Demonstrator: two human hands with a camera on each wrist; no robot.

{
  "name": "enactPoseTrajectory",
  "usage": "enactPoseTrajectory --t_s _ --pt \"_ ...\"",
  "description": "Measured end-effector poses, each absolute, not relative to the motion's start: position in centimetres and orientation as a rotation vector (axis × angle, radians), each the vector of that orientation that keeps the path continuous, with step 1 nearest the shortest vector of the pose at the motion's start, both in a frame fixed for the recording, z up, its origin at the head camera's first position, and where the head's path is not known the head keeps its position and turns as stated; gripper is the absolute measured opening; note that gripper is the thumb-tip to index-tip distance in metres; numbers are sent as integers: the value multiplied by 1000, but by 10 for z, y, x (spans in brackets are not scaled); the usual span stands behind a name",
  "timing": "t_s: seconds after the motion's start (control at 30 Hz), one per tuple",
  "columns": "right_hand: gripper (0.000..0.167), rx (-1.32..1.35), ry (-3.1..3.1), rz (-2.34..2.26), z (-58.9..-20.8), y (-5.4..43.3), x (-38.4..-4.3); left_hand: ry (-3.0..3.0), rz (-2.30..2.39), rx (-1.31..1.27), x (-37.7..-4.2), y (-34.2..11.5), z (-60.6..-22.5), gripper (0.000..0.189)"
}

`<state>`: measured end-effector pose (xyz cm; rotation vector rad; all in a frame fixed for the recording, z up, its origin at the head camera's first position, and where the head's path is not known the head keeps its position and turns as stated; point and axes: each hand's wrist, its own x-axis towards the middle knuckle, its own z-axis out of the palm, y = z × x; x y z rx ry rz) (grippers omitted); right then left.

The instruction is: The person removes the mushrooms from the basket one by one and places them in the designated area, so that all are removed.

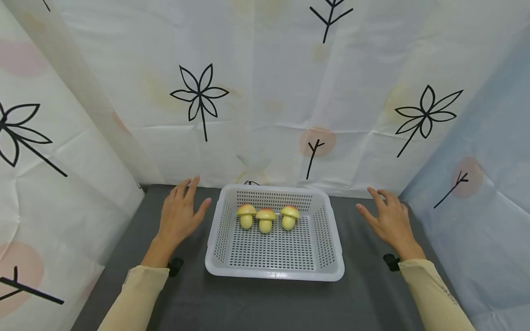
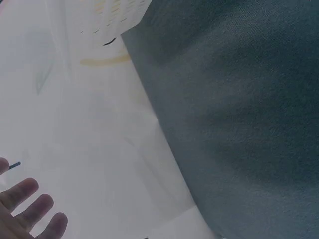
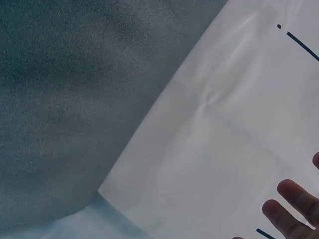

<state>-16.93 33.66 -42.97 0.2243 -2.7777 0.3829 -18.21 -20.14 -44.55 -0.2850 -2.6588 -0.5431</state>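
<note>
Presently, the basket (image 1: pixel 274 275) is on the table (image 1: pixel 269 303) between the two hands, touched by neither. The left hand (image 1: pixel 179 212) is beside it near the rear left corner, fingers extended and spread, holding nothing. The right hand (image 1: pixel 388 221) is apart from the right wall, fingers extended with a slight bend, likewise holding nothing. Three mushrooms (image 1: pixel 266 215) form a row in the rear half of the basket; from this angle, whether they stand or lie cannot be confirmed.

Handling: the basket appears to be thin perforated plastic, likely light and fairly stiff, with a smooth rim. Grip it at mid-length of the left and right rims and keep it level, as the mushrooms may slide or roll. The mushrooms look light and smooth; pinch each by the stem, below the cap.
</note>
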Motion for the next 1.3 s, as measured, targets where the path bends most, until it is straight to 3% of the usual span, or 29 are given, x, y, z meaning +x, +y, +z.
enactPoseTrajectory --t_s 0.57,1.3 --pt "72 191 -2870 526 -438 318 -157 -2790 -1018 -188 -163 -196 -474 74" --pt "72 191 -2948 755 -438 288 -146 -2698 -1403 -309 -146 -182 -511 67"
